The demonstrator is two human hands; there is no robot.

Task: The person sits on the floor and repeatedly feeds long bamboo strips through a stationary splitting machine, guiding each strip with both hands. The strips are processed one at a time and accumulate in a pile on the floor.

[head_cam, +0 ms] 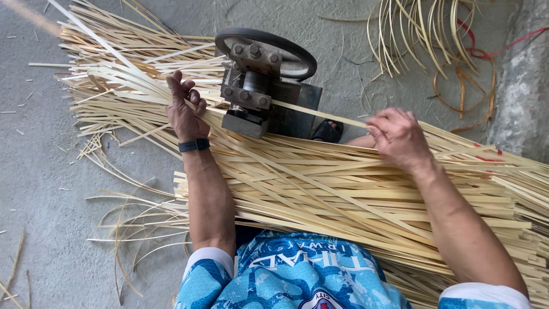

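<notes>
While feeding pale bamboo strips (pixel 343 194) across the lap, seated on the concrete floor (pixel 46 189) in a blue patterned shirt (pixel 291 274). Left hand (pixel 186 109), with a dark wristband (pixel 194 145) on the wrist, resting on top of the strips just left of a small metal splitting machine (pixel 257 97); fingers (pixel 191 91) loosely curled and raised, whether gripping a strip cannot be told. Right hand (pixel 397 137) pinching a single thin strip (pixel 320 111) between thumb and fingertips, that strip running straight from the hand into the side of the machine. Machine standing on the floor beyond the bundle, topped by a dark round wheel (pixel 266 48) and bolted grey plates. Bundle of strips lying in a thick sheaf from the far left of the floor, where the ends fan out, across the lap to the right edge of the view. Toes in a dark sandal (pixel 327 131) showing just right of the machine. More loose strips curling on the floor at the near left, and a separate tangle of curved strips (pixel 423 34) with a red cord (pixel 486 48) at the far right, beside a rough stone edge (pixel 523 86).
</notes>
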